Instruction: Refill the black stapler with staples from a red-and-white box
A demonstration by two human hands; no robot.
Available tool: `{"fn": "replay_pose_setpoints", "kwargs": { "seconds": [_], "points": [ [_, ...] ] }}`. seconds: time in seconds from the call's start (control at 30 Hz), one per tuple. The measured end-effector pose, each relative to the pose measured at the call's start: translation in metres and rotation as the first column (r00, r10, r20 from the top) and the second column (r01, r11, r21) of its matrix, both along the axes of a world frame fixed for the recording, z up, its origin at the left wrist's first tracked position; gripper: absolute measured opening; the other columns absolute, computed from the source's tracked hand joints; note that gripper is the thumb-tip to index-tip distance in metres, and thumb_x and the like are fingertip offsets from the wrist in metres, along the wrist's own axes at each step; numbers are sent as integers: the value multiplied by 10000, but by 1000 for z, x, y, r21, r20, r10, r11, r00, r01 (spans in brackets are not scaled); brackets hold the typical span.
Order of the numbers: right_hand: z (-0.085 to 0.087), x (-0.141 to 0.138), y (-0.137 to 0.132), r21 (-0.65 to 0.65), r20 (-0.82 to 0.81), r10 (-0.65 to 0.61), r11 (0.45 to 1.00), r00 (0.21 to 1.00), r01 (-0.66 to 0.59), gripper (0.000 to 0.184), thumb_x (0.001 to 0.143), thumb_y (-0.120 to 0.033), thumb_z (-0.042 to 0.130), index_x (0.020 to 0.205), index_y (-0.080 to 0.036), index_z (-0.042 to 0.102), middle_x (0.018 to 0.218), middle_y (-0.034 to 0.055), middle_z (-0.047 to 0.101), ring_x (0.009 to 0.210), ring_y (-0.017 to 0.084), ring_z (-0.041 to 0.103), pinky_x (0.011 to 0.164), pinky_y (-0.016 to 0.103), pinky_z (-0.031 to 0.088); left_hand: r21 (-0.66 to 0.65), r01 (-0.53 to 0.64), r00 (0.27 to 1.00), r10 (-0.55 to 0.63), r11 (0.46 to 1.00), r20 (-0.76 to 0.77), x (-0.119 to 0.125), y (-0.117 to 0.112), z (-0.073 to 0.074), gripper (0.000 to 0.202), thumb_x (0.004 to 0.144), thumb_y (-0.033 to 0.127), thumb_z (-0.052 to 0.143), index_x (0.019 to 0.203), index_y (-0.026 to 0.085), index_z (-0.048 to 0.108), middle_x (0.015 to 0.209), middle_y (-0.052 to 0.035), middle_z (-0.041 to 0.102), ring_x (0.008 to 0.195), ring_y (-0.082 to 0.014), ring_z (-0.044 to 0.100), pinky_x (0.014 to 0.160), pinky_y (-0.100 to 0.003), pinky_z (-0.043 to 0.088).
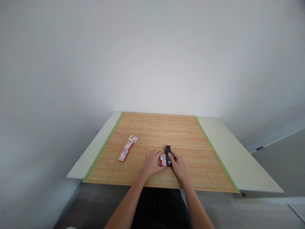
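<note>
My left hand [152, 163] rests on the bamboo mat [186, 136], its fingers closed on a small red and white box [163, 160]. Right beside that box lies a black stapler [168, 154], pointing away from me. My right hand [178, 165] grips the stapler's near end, with the thumb against it. Both hands meet near the middle of the mat, close to its front edge.
Three more small red and white boxes [128, 148] lie in a slanted row on the mat's left part. The mat has green side edges and covers a pale table [228, 152]. White walls stand behind and to the left; a grey floor lies below.
</note>
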State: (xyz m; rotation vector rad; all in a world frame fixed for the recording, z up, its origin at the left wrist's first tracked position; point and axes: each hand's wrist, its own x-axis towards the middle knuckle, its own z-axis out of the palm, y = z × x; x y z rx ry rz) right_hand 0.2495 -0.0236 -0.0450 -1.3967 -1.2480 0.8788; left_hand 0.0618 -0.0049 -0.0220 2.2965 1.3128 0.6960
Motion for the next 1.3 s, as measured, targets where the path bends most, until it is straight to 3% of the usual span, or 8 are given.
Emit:
{"fn": "replay_pose_setpoints", "kwargs": {
  "seconds": [0.13, 0.27, 0.4, 0.53, 0.73, 0.97, 1.13, 1.3],
  "points": [
    [2, 0, -6, 20, -6, -65, 998, 998, 65, 571, 955, -618, 538, 1307, -197, 698, 1042, 100, 778, 892, 269, 691, 787, 378, 552, 0, -55, 998, 55, 998, 33, -12, -4, 3, 944, 675, 551, 875, 1485, 305, 457, 1262, -76, 631, 1154, -300, 587, 987, -411, 435],
    [7, 3, -14, 45, -2, -143, 989, 990, 143, 571, 971, -619, 489, 1300, -202, 699, 1087, 114, 762, 1012, 293, 672, 820, 391, 547, 44, -344, 938, 340, 938, 69, -75, -13, 6, 585, 918, 492, 655, 1432, 260, 499, 1190, -94, 621, 1132, -297, 582, 1022, -445, 422],
    [11, 2, -17, 31, 6, -150, 988, 989, 149, 585, 972, -628, 464, 1294, -200, 700, 953, 99, 759, 925, 291, 676, 731, 384, 546, 150, -732, 669, 743, 665, -30, -158, -20, -5, 546, 916, 515, 614, 1352, 192, 559, 1249, -149, 596, 1211, -372, 530, 1064, -526, 386],
    [17, -1, -17, 10, 6, -137, 991, 991, 137, 592, 966, -641, 459, 1268, -198, 711, 876, 84, 746, 862, 283, 673, 675, 373, 536, 74, -669, 731, 673, 740, -112, -190, -23, -14, 605, 884, 526, 623, 1384, 192, 556, 1179, -123, 656, 1134, -347, 605, 988, -456, 449],
    [22, -1, -20, -2, -31, -108, 994, 994, 108, 587, 939, -660, 503, 1252, -214, 721, 789, 65, 729, 770, 268, 660, 611, 351, 518, -190, -435, 900, 421, 880, -109, -177, -22, -1, 852, 769, 549, 750, 1503, 234, 454, 1105, -78, 706, 984, -307, 676, 878, -394, 490],
    [18, -2, -17, 9, -55, -74, 997, 996, 75, 561, 955, -640, 503, 1255, -212, 707, 850, 63, 736, 795, 249, 645, 661, 337, 518, -211, -309, 946, 323, 927, 32, -172, -14, 6, 610, 765, 468, 776, 1325, 271, 635, 1205, -78, 682, 1102, -318, 654, 1003, -464, 497],
    [8, -3, -13, 8, -58, -68, 998, 996, 69, 570, 946, -631, 545, 1267, -183, 689, 804, 47, 694, 716, 217, 590, 651, 315, 485, -95, -204, 961, 217, 974, 168, -108, -3, 13, 599, 788, 412, 801, 1347, 303, 617, 1340, -79, 573, 1257, -295, 577, 1112, -471, 456],
    [2, 0, -12, 11, -49, -63, 998, 997, 64, 538, 961, -600, 548, 1282, -189, 677, 745, 13, 635, 672, 197, 556, 620, 296, 459, -82, 55, 979, -37, 995, 199, -41, 6, 17, 646, 721, 340, 869, 1320, 313, 628, 1319, -60, 590, 1240, -280, 569, 1092, -428, 458]
  ]
}}
